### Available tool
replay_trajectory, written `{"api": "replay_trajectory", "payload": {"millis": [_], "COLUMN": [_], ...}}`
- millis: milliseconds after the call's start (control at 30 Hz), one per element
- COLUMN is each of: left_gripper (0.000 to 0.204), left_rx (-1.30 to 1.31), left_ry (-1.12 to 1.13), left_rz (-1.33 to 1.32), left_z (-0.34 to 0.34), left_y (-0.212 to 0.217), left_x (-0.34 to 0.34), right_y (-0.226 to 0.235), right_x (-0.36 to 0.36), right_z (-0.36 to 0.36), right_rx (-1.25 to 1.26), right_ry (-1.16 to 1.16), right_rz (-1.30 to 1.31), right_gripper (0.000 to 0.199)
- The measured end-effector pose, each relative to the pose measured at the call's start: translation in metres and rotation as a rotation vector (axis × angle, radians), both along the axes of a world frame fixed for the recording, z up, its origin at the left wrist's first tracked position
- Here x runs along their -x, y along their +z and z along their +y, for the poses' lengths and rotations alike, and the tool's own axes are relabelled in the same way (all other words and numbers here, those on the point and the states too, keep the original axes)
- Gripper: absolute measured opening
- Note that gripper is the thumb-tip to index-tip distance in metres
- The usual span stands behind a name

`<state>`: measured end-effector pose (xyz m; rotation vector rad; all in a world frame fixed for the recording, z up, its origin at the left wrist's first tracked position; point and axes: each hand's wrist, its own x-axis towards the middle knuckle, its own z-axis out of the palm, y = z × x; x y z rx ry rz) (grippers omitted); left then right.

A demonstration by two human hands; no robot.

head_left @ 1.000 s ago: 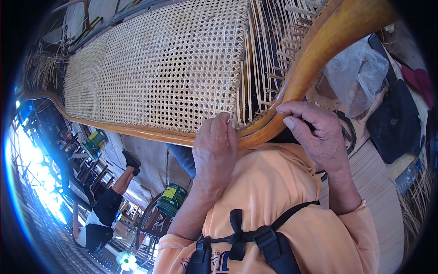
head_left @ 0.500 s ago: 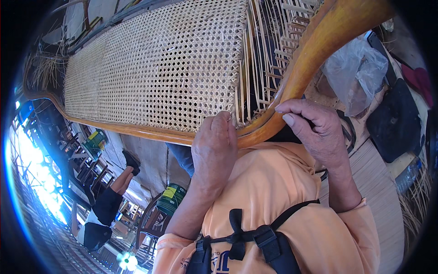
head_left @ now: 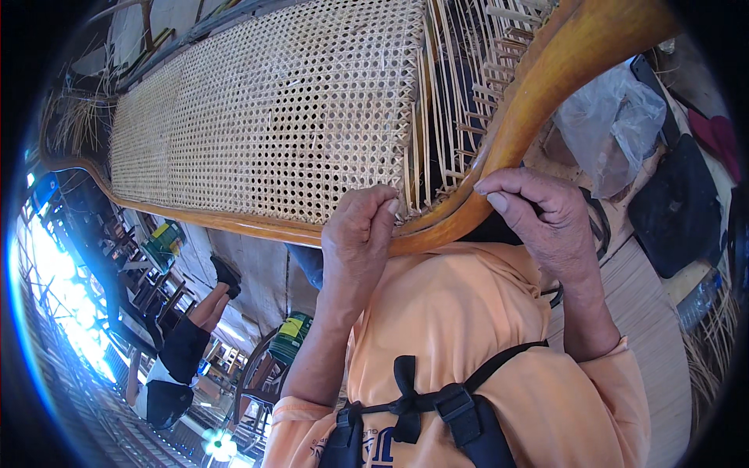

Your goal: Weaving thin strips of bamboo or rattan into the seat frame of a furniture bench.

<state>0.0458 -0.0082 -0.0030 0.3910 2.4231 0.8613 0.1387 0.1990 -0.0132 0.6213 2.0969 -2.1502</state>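
Centre: left hand (head_left: pixel 357 228) pinched closed at cane panel (head_left: pixel 265 117); right hand (head_left: pixel 548 222) half-curled by wooden rim (head_left: pixel 524 117), grip unclear. Overpulling might snap cane.

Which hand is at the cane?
The left hand, at the lower-right corner of the woven cane; the right hand is at the outer edge of the wooden frame.

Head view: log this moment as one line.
left hand: at near right corner of cane panel | right hand: by wooden frame, grip unclear | loose strands: right of panel
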Motion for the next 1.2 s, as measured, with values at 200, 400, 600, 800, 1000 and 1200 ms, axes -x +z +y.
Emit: {"api": "replay_trajectory", "payload": {"millis": [200, 400, 600, 800, 1000, 1200], "left_gripper": [0.01, 0.008, 0.008, 0.008, 0.009, 0.015], "left_rx": [0.041, 0.067, 0.055, 0.072, 0.05, -0.168], "left_ry": [-0.04, -0.01, -0.09, -0.067, -0.028, 0.055], "left_rz": [0.014, -0.041, -0.007, -0.001, 0.024, 0.022], "left_z": [0.004, 0.005, 0.006, 0.008, 0.0, -0.017], "left_y": [0.001, 0.003, 0.003, 0.0, -0.002, -0.013], "left_x": [0.006, 0.008, 0.01, 0.011, 0.01, 0.024], "right_y": [-0.001, 0.001, -0.002, -0.001, -0.005, -0.004], "right_x": [0.0, 0.002, -0.001, 0.001, 0.002, -0.004], "right_z": [-0.001, 0.0, 0.001, 0.002, 0.0, 0.001], "right_rx": [0.012, 0.044, 0.062, 0.067, 0.063, 0.055], "right_ry": [0.004, 0.005, -0.001, -0.004, 0.008, -0.047], "right_rz": [-0.026, -0.041, -0.045, -0.046, -0.032, -0.112], "right_gripper": [0.013, 0.013, 0.013, 0.014, 0.013, 0.013]}}
